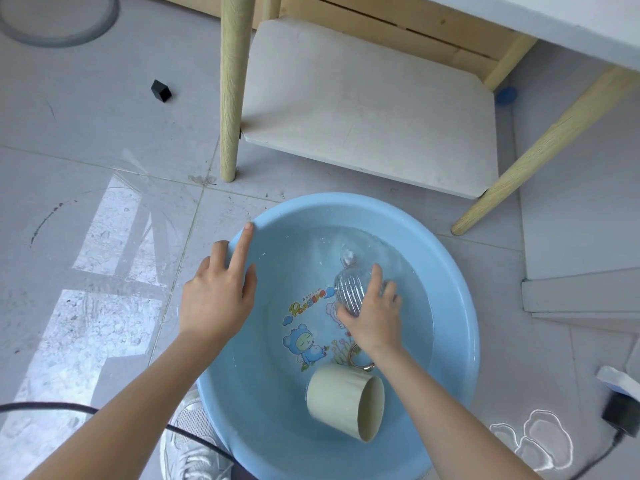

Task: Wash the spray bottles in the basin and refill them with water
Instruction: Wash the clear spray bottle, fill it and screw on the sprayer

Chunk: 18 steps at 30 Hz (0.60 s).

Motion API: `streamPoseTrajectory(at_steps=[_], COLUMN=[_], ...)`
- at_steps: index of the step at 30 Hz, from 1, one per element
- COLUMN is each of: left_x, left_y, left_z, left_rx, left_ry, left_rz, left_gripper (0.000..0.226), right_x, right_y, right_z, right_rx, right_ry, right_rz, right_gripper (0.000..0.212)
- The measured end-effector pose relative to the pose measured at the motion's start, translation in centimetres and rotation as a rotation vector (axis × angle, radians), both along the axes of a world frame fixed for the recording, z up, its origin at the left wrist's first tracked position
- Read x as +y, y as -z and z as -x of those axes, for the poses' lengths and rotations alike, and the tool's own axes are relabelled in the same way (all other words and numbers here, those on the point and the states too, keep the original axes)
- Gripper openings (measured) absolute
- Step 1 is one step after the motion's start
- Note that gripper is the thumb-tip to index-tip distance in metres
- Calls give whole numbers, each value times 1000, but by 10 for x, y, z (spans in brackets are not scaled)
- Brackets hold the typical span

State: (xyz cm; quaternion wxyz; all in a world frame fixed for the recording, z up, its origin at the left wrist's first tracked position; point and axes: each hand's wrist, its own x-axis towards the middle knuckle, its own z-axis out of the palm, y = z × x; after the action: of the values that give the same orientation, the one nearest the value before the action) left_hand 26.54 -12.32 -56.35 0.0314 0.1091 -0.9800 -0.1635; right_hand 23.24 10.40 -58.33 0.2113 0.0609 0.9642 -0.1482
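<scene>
A light blue basin (453, 278) with a cartoon print stands on the floor and holds shallow water. In the water lies a clear ribbed spray bottle (348, 287), its white-tipped neck pointing away from me. My right hand (375, 311) grips the bottle's body from the near side. My left hand (220, 292) hovers at the basin's left rim with the index finger stretched out onto the rim and the other fingers relaxed; it holds nothing. A cream cup (346, 400) lies on its side in the basin near me.
A metal ring (360, 358) lies in the water beside my right wrist. A white low shelf (370, 102) with pale wooden legs (232, 88) stands just beyond the basin. A black cube (161, 91), a black cable (45, 407), my sneaker (188, 441) and a black plug (623, 415) lie around.
</scene>
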Motion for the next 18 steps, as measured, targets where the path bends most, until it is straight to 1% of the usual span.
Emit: streamPoseTrajectory(at_steps=[4, 7, 11, 14, 18], left_x=[0, 0, -2, -2, -1], left_y=[0, 1, 2, 2, 2], left_z=[0, 1, -1, -1, 0], left_rx=[0, 8, 4, 2, 2], left_ry=[-2, 3, -1, 3, 5], left_rz=[5, 13, 10, 19, 14], left_gripper=[61, 56, 60, 55, 59], right_x=[-1, 0, 0, 0, 0], right_y=[0, -1, -2, -2, -2], right_z=[0, 0, 0, 0, -1], right_rx=[-2, -5, -4, -3, 5], right_ry=[-5, -7, 0, -4, -5], right_rz=[3, -2, 11, 8, 12], right_gripper=[97, 98, 98, 97, 98])
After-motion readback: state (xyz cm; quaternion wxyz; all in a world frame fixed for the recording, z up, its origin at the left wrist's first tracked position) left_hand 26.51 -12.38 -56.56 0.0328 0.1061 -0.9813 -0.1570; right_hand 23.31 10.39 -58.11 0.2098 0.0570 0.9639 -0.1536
